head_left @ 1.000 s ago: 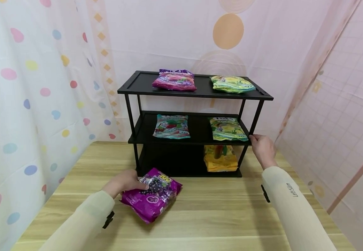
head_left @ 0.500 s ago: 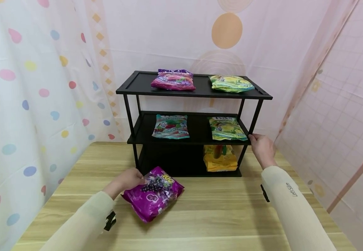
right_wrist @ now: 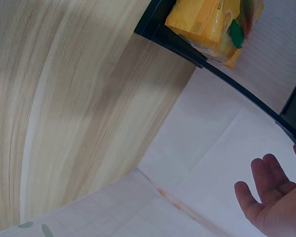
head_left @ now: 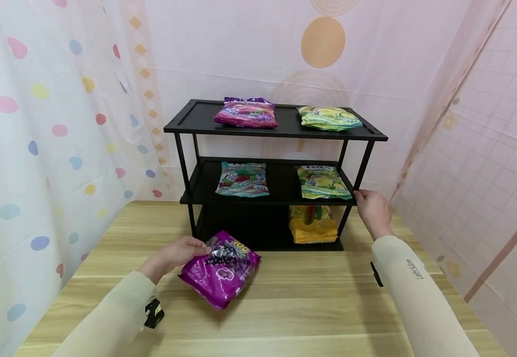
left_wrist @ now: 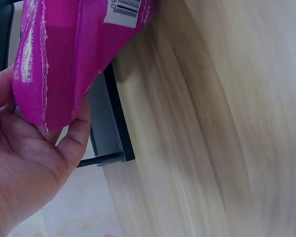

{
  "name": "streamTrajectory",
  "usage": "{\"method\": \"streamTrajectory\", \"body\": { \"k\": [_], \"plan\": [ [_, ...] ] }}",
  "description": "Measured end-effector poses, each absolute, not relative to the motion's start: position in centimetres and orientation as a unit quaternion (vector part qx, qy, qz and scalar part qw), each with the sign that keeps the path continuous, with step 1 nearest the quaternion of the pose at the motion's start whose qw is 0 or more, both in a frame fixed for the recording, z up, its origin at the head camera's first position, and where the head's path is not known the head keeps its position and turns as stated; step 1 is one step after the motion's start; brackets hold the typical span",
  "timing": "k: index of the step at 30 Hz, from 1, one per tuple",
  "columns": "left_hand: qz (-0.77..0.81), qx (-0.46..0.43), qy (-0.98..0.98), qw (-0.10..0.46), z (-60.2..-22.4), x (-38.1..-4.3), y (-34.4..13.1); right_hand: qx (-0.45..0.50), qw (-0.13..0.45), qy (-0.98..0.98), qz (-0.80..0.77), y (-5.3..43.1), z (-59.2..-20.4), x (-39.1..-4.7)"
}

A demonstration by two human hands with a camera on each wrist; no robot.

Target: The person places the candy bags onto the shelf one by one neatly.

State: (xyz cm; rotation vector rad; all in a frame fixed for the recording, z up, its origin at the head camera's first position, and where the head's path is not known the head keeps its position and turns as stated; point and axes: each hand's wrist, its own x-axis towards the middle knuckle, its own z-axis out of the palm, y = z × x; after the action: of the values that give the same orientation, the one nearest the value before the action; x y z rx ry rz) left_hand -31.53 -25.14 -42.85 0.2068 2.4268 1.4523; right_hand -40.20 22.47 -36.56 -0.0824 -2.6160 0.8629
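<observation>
My left hand grips the upper left corner of a purple candy bag with dark grapes printed on it. The bag hangs tilted just above the table, before the lowest shelf. In the left wrist view, thumb and fingers pinch the end of the bag, its barcode side showing. At the right side of a black three-tier shelf rack, my right hand holds the middle tier's front corner beside the post. The right wrist view shows its other fingers loosely bent, off the rack.
On the top tier lie a pink-purple candy bag and a yellow-green one. A teal bag and a green-yellow bag lie on the middle tier. A yellow bag stands at the bottom right. The wooden table extends in front.
My left hand has lifted the purple candy bag slightly, and the bag has turned a little. My right hand stays at the same corner of the rack.
</observation>
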Motion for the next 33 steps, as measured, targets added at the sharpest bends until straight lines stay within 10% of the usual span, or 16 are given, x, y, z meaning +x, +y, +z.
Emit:
{"method": "streamTrajectory", "body": {
  "k": [23,33],
  "plan": [
    [0.598,0.002,0.801,0.037,-44.1,-32.3,-25.0,-0.033,0.187,-0.932,0.310,22.2,-36.5,-40.1],
    [0.398,0.005,0.916,-0.042,-44.4,-31.9,-25.8,-0.031,0.193,-0.931,0.309,22.2,-36.6,-40.1]
  ]
}}
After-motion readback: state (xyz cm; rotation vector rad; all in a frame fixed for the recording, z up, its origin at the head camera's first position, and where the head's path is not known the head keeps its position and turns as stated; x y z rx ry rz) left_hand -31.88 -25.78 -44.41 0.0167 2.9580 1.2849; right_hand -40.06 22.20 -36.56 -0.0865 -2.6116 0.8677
